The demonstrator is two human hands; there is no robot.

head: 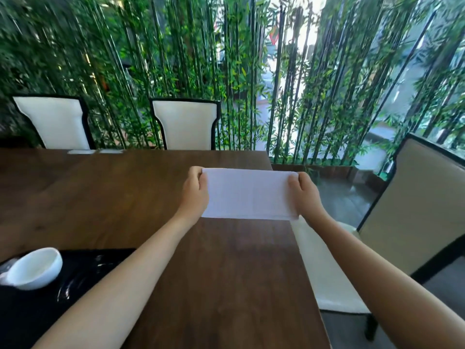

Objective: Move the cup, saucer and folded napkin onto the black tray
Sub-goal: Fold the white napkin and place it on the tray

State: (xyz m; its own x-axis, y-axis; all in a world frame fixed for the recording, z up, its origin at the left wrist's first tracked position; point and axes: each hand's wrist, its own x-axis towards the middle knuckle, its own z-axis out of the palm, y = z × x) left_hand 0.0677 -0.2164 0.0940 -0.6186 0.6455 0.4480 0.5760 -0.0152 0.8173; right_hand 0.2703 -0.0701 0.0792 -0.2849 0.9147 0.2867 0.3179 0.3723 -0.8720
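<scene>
Bright daylight through bamboo (176, 59); edges smeared, perhaps motion blur; glare on tray (83, 268).

Bare forearms (130, 268) (377, 273) — bare hands (195, 195) (305, 195)

White folded napkin (247, 193), stretched flat in the air above the table (125, 197), empty white cup (35, 268) on glossy black tray (83, 273), near left

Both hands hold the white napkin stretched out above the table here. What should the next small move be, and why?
Probably swing the napkin left and nearer, toward the black tray. The left hand and right hand each grip one end, holding it over the far right of the table, while the cup already sits on the tray, with bare tray beside it.
</scene>
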